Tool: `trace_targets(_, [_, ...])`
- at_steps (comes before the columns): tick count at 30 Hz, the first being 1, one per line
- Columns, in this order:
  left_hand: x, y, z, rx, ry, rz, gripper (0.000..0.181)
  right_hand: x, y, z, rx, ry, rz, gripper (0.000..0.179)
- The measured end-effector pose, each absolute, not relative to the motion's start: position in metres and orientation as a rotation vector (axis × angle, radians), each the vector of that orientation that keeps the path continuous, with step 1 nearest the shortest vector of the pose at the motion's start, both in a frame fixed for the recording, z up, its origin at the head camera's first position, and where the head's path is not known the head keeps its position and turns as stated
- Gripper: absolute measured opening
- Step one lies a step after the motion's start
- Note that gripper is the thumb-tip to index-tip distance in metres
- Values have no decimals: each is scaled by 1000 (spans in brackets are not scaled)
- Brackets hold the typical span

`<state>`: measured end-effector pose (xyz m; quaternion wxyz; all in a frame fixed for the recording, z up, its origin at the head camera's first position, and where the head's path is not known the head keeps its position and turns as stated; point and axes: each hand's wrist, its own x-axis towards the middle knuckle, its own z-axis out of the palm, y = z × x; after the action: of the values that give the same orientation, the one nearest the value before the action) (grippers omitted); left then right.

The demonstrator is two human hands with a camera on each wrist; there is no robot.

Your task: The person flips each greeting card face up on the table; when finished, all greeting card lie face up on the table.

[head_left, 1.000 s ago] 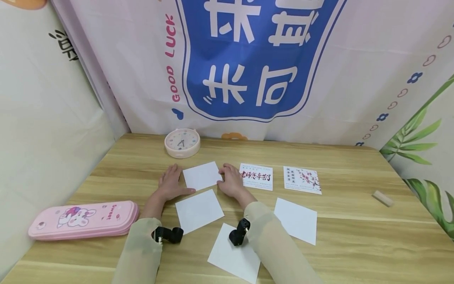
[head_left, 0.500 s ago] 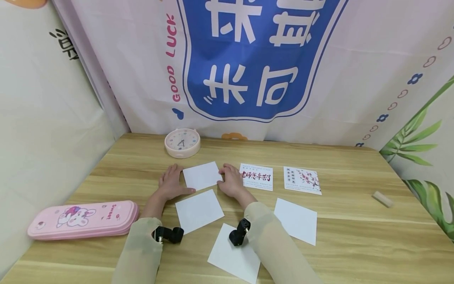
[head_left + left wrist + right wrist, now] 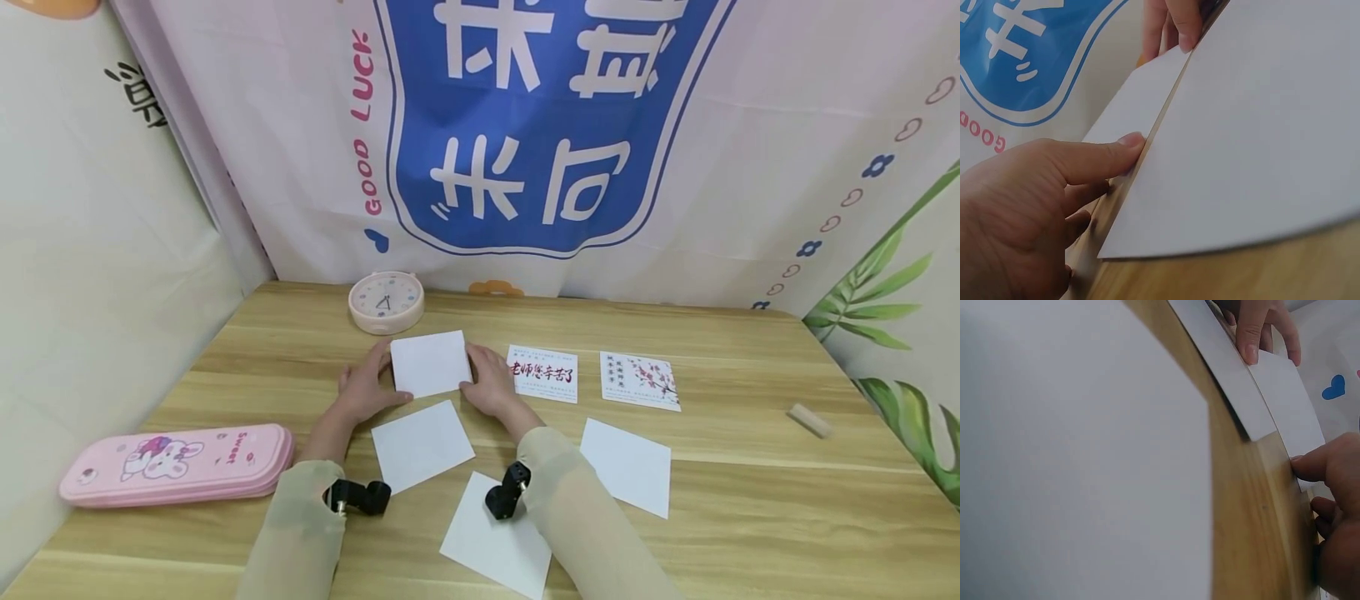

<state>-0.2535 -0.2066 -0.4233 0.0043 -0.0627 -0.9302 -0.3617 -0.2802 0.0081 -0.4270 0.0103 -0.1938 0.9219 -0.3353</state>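
A blank white card (image 3: 430, 364) is held between both hands, tilted with its far edge raised. My left hand (image 3: 366, 390) grips its left side, thumb at the near corner and fingers at the far edge. On the other side, my right hand (image 3: 489, 383) pinches the right edge, its thumb (image 3: 1310, 465) at the near corner. In the left wrist view the left thumb (image 3: 1110, 159) presses the near edge of the held card. Just nearer lies a second white card (image 3: 422, 446) flat on the table, apart from both hands.
Two printed cards, one with red writing (image 3: 551, 375) and one with blossoms (image 3: 641, 383), lie right of the hands. Two more white cards (image 3: 633, 467) (image 3: 487, 546) lie nearer. A pink clock (image 3: 386, 302), a pink pencil case (image 3: 176, 467) and a small wooden block (image 3: 810, 419) also rest on the table.
The white card between the hands has turned straighter and its far edge has risen. The left hand's fingers have moved in to the card's edge; the right hand has barely moved.
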Motion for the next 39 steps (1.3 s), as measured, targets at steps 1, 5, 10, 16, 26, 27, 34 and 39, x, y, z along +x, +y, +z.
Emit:
trace_targets(1, [-253, -206, -423, -197, -2909, -1130, 97, -280, 8, -427, -603, 2878, -1047, 61])
trace_targets(5, [-254, -204, -423, -188, -2886, -1117, 96, -279, 7, -426, -561, 2865, -1076, 65])
trace_targets(10, [-254, -202, -422, -172, -2847, -1136, 92, -280, 7, -427, -574, 2871, -1212, 65])
trace_targets(16, [-254, -199, -421, -173, -2767, -1200, 86, -280, 6, -430, -494, 2797, -1595, 55])
trace_targets(26, [-252, -197, -418, -135, -2713, -1298, 79, -280, 6, -422, -474, 2846, -1529, 63])
trace_targets(27, [-252, -197, -418, -140, -2700, -1304, 77, -280, 6, -421, -491, 2852, -1503, 64])
trace_targets(34, [-250, -196, -414, -130, -2623, -1375, 67, -277, 5, -417, -510, 2875, -1426, 61])
trace_targets(39, [-251, -196, -413, -109, -2587, -1399, 63, -274, 3, -412, -539, 2920, -1387, 56])
